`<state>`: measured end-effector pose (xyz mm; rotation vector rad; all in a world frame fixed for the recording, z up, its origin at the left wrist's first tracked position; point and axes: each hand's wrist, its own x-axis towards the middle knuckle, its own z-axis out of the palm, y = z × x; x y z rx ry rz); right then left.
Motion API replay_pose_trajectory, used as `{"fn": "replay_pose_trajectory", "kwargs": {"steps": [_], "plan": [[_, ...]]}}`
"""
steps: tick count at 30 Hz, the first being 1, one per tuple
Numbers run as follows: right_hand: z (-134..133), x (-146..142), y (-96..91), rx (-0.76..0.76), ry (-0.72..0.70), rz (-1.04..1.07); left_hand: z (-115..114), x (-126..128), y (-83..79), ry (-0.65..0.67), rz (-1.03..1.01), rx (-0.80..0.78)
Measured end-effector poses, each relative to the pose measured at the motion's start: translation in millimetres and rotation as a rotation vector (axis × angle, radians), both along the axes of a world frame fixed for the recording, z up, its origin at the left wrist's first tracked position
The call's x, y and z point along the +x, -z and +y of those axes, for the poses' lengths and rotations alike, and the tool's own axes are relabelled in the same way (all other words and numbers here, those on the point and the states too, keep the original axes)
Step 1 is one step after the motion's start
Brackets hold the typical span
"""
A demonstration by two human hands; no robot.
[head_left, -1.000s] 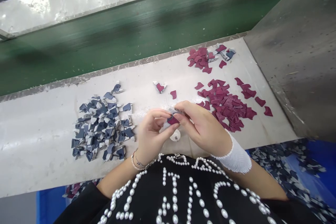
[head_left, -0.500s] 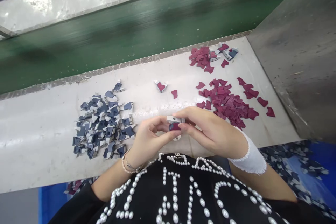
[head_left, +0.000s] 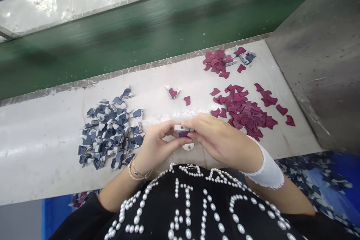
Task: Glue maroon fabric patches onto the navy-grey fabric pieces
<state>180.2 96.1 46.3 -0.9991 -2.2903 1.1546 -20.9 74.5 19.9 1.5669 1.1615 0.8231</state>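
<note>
Both hands meet over the near edge of the worktop, closed on one small white-and-grey plastic part (head_left: 180, 128) with a maroon piece (head_left: 184, 134) on its near side. My left hand (head_left: 159, 146) pinches its left end between thumb and fingers. From the right, the thumb and fingers of my right hand (head_left: 219, 137) press on the part and cover much of it. Beyond the hands lie a similar part with a maroon inlay (head_left: 172, 92) and a loose maroon piece (head_left: 187, 100). A round white fitting (head_left: 188, 146) shows below the fingers.
Grey-blue and white parts (head_left: 108, 131) are heaped left on the white worktop (head_left: 42, 146). Maroon pieces (head_left: 250, 116) lie at right, with a smaller maroon pile (head_left: 216, 62) behind. A green belt (head_left: 140, 30) runs beyond; a metal panel (head_left: 317, 63) bounds the right. Blue bins (head_left: 341, 165) sit below.
My hands have shifted slightly left with the part. The right fingers have closed further over it, so less of the maroon piece shows. The piles have not changed.
</note>
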Motion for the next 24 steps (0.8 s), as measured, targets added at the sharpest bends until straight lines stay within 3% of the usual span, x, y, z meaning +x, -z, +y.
{"fn": "replay_pose_trajectory", "kwargs": {"steps": [4, 8, 10, 14, 17, 20, 24], "plan": [[13.3, 0.3, 9.1, -0.057, 0.087, 0.027, 20.0, -6.0, 12.9, -0.015, -0.018, -0.118], [17.4, 17.2, 34.9, -0.157, 0.246, -0.040, 43.3, -12.1, 37.2, -0.135, 0.067, -0.173], [12.5, 26.1, 49.6, -0.202, 0.209, -0.053, 48.2, -21.2, 42.8, -0.184, 0.151, -0.137], [-3.7, 32.2, 65.9, -0.254, 0.017, -0.033, 42.4, -62.7, 33.8, -0.260, 0.564, 0.105], [-11.3, 26.6, 67.7, -0.244, -0.021, -0.014, 37.5, -99.9, 26.9, -0.155, 0.877, 0.185], [-12.5, 17.5, 70.3, -0.253, -0.021, -0.005, 40.9, -119.6, 29.1, -0.088, 0.992, 0.170], [-13.4, 5.6, 75.3, -0.262, -0.060, 0.010, 48.6, -116.4, 29.6, -0.113, 1.003, 0.177]]}}
